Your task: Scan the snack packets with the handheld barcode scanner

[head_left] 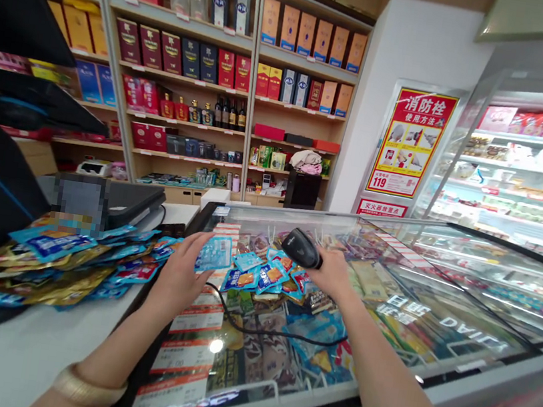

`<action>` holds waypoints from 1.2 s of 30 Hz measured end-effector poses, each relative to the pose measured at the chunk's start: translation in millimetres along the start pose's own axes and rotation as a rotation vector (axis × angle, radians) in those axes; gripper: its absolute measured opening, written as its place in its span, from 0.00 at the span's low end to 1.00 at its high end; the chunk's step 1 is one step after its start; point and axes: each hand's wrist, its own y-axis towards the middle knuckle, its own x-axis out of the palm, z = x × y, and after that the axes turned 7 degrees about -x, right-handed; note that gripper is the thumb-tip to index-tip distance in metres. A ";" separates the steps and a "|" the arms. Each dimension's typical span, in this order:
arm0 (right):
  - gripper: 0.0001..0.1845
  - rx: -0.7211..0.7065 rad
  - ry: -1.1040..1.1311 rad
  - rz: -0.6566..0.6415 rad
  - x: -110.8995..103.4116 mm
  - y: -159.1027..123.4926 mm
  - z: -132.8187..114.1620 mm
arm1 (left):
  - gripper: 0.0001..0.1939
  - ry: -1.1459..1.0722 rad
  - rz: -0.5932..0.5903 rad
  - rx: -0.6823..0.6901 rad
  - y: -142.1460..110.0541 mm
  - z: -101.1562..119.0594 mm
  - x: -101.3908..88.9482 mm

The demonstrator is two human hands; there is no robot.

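Note:
A light-blue snack packet is held by its left edge in my left hand, above the left side of the freezer's glass top. My right hand grips a black barcode scanner, its head turned left toward the packets. Beneath the scanner lie several small blue snack packets on the glass. From the scanner a black cable curves across the glass toward my left hand. To the left of that hand, a large heap of blue and gold packets covers part of the white counter.
The freezer has a raised dark frame and holds packaged goods under glass. Dark monitors stand at left beside a black counter device. Behind are shelves of boxed bottles, with a lit refrigerated display at right.

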 end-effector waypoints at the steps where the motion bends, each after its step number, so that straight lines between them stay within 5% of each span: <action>1: 0.13 -0.040 0.024 -0.011 0.4 -0.2 -0.9 | 0.31 0.008 -0.024 0.021 -1.1 -0.8 1.3; 13: 0.09 -0.432 0.203 -0.133 10.3 -6.7 -29.4 | 0.33 0.121 -0.163 0.134 -4.9 -5.6 2.6; 36: 0.11 -0.419 0.167 -0.158 10.8 -6.4 -31.6 | 0.34 0.070 -0.176 0.121 -3.8 -6.9 2.3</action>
